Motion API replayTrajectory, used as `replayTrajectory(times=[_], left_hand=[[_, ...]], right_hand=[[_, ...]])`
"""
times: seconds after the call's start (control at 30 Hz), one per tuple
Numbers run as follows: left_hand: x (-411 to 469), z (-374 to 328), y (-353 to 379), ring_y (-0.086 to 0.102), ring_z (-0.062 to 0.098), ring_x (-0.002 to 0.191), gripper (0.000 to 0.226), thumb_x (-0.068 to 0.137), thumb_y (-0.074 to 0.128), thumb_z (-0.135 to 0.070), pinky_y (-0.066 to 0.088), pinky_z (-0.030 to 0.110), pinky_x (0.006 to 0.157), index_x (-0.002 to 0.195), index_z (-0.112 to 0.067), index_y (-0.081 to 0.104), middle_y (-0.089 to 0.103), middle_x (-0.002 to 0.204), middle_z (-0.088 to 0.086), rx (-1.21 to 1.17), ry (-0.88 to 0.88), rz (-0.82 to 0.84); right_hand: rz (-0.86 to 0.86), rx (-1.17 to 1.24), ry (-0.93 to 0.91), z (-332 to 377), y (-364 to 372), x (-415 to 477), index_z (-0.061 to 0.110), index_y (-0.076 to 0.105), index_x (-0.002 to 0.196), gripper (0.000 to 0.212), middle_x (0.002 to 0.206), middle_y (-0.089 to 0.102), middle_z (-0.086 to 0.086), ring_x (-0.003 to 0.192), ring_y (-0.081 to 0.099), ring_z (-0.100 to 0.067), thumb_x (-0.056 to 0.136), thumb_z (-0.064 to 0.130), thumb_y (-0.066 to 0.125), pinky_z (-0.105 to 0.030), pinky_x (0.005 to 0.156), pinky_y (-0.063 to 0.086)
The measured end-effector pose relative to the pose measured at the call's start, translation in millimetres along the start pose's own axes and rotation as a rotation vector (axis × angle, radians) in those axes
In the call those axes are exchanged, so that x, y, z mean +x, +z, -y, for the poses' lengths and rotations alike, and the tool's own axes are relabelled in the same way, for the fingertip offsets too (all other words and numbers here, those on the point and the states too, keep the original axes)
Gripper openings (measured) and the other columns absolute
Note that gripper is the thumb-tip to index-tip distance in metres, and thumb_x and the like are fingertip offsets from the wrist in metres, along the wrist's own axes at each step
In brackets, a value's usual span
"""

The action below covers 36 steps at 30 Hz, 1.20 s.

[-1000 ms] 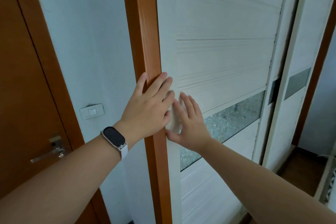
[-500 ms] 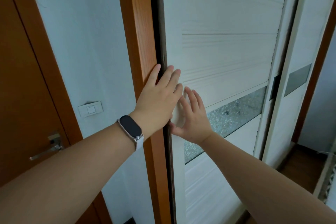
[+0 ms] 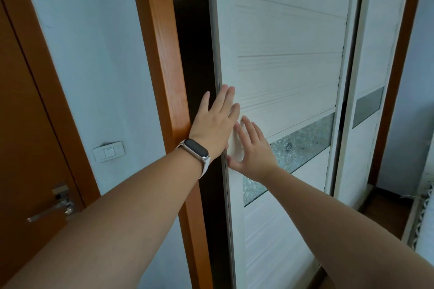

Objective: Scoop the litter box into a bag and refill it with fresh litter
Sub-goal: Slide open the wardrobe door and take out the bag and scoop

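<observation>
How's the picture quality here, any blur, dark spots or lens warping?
Head view: soft, even daylight with no glare; left hand and right hand look fairly sharp on the white sliding door; the opened closet gap is too dark to see inside; the wide-angle lens bends the wooden frame and door edges.

White sliding door (image 3: 288, 73) partly open beside orange wooden frame (image 3: 162, 54); dark gap (image 3: 195, 58) between; light switch (image 3: 108, 154) on wall (image 3: 94, 54).
</observation>
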<state>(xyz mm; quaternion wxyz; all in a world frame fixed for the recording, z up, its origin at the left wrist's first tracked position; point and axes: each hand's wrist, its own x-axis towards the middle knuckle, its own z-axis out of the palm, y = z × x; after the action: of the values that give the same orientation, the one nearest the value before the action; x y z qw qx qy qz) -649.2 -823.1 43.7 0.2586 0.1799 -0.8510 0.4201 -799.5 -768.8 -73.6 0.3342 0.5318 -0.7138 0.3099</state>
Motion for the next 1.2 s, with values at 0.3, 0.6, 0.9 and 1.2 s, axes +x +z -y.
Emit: replayTrajectory(times=[0.3, 0.6, 0.9, 1.2], left_hand=[[38, -15, 17, 0.004, 0.041, 0.148, 0.096, 0.078, 0.066, -0.064, 0.019, 0.052, 0.117, 0.148, -0.014, 0.025, 0.010, 0.160, 0.021, 0.050, 0.111, -0.044], [94, -26, 47, 0.007, 0.038, 0.148, 0.096, 0.077, 0.049, -0.078, 0.020, 0.052, 0.117, 0.146, -0.013, 0.030, 0.015, 0.159, 0.020, 0.050, 0.277, -0.181], [173, -38, 95, 0.021, 0.034, 0.142, 0.097, 0.074, 0.033, -0.090, 0.023, 0.050, 0.109, 0.132, -0.014, 0.047, 0.026, 0.153, 0.014, -0.006, 0.495, -0.508], [233, -69, 135, 0.028, 0.033, 0.136, 0.087, 0.072, 0.039, -0.089, 0.023, 0.046, 0.106, 0.116, -0.014, 0.047, 0.030, 0.145, 0.012, -0.177, 0.591, -0.807]], right_hand=[[0.050, -0.080, -0.042, -40, -2, 6, 0.007, 0.022, 0.153, 0.089, 0.160, 0.017, -0.018, 0.150, 0.010, -0.030, 0.088, 0.060, 0.049, -0.051, 0.117, 0.023], [-0.074, -0.091, -0.137, -106, 11, 16, 0.001, 0.022, 0.150, 0.084, 0.157, 0.021, -0.026, 0.149, 0.013, -0.037, 0.091, 0.056, 0.046, -0.056, 0.118, 0.019], [-0.309, -0.026, -0.205, -170, 31, 27, 0.004, 0.031, 0.144, 0.085, 0.148, 0.036, -0.030, 0.141, 0.033, -0.040, 0.081, 0.053, 0.059, -0.057, 0.111, 0.030], [-0.361, 0.045, -0.168, -213, 46, 37, 0.005, 0.028, 0.144, 0.077, 0.150, 0.032, -0.030, 0.143, 0.028, -0.040, 0.088, 0.056, 0.042, -0.062, 0.112, 0.026]])
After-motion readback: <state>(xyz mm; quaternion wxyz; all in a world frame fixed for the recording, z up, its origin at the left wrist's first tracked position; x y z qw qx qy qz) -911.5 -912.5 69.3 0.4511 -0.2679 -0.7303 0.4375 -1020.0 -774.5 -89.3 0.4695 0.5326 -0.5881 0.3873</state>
